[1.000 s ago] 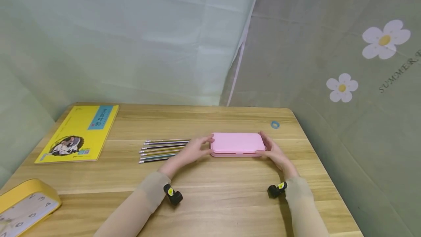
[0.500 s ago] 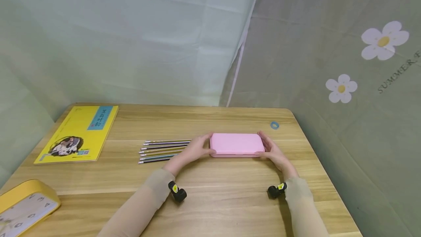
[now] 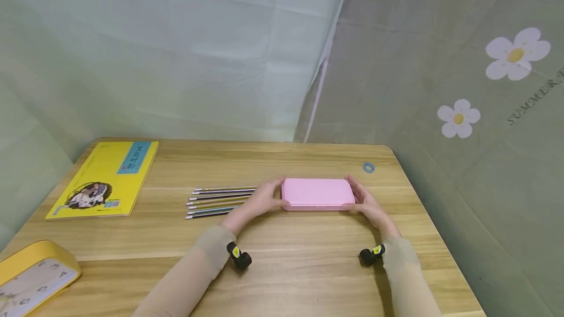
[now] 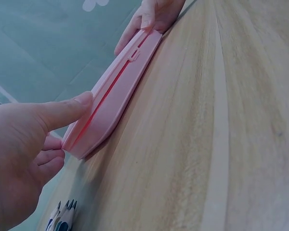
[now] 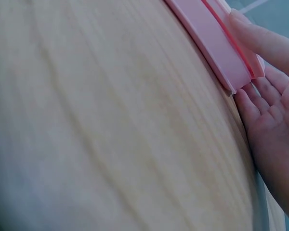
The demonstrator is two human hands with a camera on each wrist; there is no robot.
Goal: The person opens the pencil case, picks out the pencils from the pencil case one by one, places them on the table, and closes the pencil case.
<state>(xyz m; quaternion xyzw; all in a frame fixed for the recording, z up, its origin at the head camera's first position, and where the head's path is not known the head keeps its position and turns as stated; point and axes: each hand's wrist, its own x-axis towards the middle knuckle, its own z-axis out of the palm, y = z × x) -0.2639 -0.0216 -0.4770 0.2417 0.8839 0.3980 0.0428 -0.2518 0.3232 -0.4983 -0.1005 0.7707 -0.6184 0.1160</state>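
A pink pencil case (image 3: 317, 192) lies flat on the wooden table, its long side facing me. At its left end my left hand (image 3: 262, 198) grips it, thumb on the front edge and fingers towards the back corner. The right end is held the same way by my right hand (image 3: 369, 208). In the left wrist view a thin red line runs along the front of the pencil case (image 4: 106, 96), between lid and base, with a small clasp (image 4: 134, 55) on it. Several pencils (image 3: 220, 199) lie side by side left of the case, partly hidden behind my left hand.
A yellow book (image 3: 103, 180) lies at the table's back left. The yellow clock (image 3: 39, 273) is at the front left, partly cut off. Behind the case, to the right, there is a small blue ring (image 3: 368, 167). Curtains hang behind and right of the table.
My left hand has shifted slightly right and closed in on the case's left end. The gap along the front of the lid has narrowed. The right hand has stayed almost still.
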